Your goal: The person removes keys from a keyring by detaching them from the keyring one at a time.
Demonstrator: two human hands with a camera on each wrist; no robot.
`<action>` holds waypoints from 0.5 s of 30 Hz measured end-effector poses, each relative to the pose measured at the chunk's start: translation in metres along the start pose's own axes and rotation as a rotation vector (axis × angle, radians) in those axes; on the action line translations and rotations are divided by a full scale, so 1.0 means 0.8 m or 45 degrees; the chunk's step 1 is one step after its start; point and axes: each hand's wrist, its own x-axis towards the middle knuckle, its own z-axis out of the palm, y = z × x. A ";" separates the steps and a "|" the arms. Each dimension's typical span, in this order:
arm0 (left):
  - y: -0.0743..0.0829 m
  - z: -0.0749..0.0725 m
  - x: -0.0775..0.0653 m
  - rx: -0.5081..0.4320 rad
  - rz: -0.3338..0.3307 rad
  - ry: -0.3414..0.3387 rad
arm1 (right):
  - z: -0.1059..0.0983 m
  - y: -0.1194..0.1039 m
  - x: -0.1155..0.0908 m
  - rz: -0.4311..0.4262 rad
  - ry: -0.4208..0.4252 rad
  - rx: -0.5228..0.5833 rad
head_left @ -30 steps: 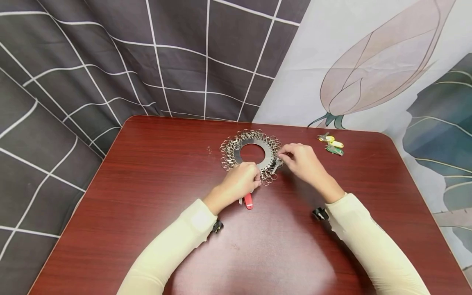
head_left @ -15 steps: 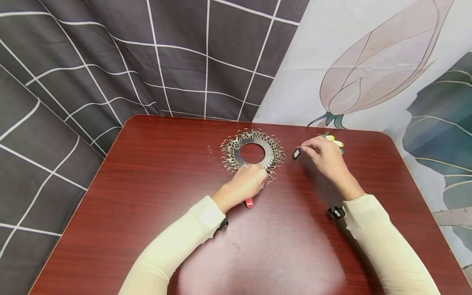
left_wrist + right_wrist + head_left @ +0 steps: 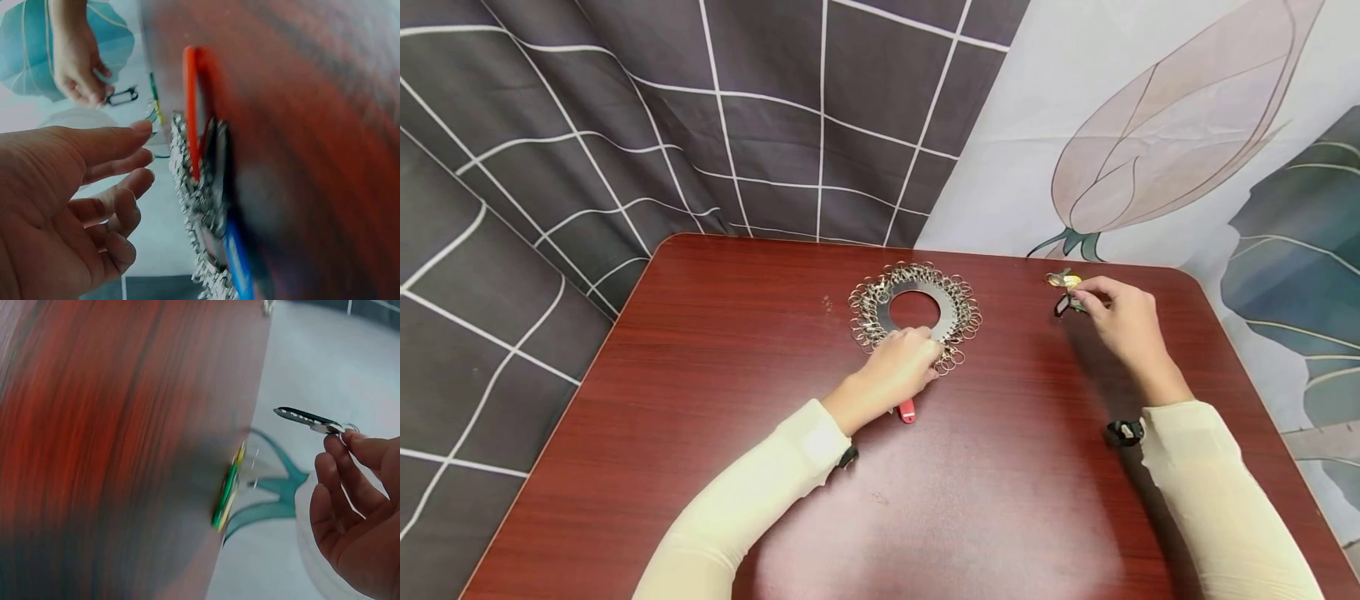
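Observation:
In the head view my right hand [image 3: 1123, 325] is over the right side of the table, pinching the small ring of a key with a black tag [image 3: 303, 417] between thumb and fingertip. Just beyond lie yellow key tags [image 3: 1072, 281] and a green key tag [image 3: 225, 497] on the table. My left hand [image 3: 901, 362] hovers above the near edge of a flat metal ring [image 3: 947, 312] fringed with many small split rings and clasps. Its fingers are loosely bent, with nothing between them in the left wrist view. A red key tag [image 3: 907, 411] shows below it, and a blue tag [image 3: 239, 259] hangs nearby.
The reddish-brown wooden table [image 3: 737, 333] carries everything. Along its back edge hang a dark gridded curtain [image 3: 760, 125] and a pale cloth with a printed flower [image 3: 1165, 142].
My right hand has moved right, from the metal ring to beside the yellow and green tags, carrying the key with the black tag. The left hand has shifted slightly right along the ring's near edge.

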 end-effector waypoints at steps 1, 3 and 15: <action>-0.002 -0.002 -0.001 -0.005 0.001 0.007 | -0.004 0.004 0.000 0.008 0.001 -0.013; -0.007 -0.008 -0.004 -0.022 -0.001 0.023 | -0.011 0.013 -0.002 0.019 0.004 -0.037; -0.055 -0.035 -0.049 -0.179 -0.202 0.127 | -0.050 0.050 -0.011 -0.074 -0.084 -0.429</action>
